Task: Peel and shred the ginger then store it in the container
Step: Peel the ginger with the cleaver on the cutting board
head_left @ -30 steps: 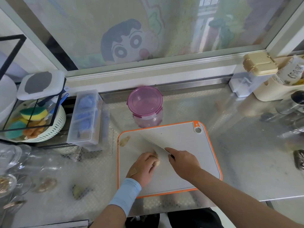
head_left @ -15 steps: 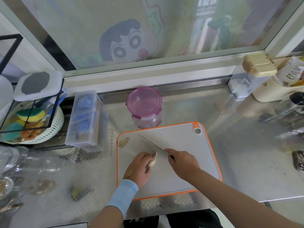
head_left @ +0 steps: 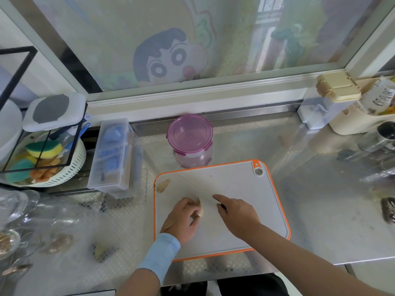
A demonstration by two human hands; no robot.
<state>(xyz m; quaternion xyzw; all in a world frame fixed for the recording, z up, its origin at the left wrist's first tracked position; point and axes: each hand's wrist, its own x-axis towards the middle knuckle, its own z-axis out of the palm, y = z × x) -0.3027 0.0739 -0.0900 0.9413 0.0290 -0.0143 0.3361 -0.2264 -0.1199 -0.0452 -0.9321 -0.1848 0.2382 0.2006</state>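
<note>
Compared with a second ago, the knife (head_left: 196,186) blade is turning from its broad side to its edge, so it is now showing only as a thin line. It is running from the right hand (head_left: 237,214) toward the far left of the cutting board (head_left: 245,189).

The right hand is gripping the dark handle, with the forefinger lying straight along the blade's back. The left hand (head_left: 181,218) is curling its fingers around the ginger (head_left: 199,205), pinning it to the board near the left middle, just beside the blade.

Judging from its look, the ginger is going to handle as a light, firm, knobbly lump. It is likely to roll on its bumps and turn slick where the skin is coming off. The safest hold seems to be on the end away from the blade, with the fingertips tucked back.

One piece of ginger is sitting in the hand. One pale scrap (head_left: 162,185), peel or offcut, is lying at the board's far left corner. One knife and one board are showing. One container (head_left: 192,157), lid closed, is standing just beyond the board's far edge.
</note>
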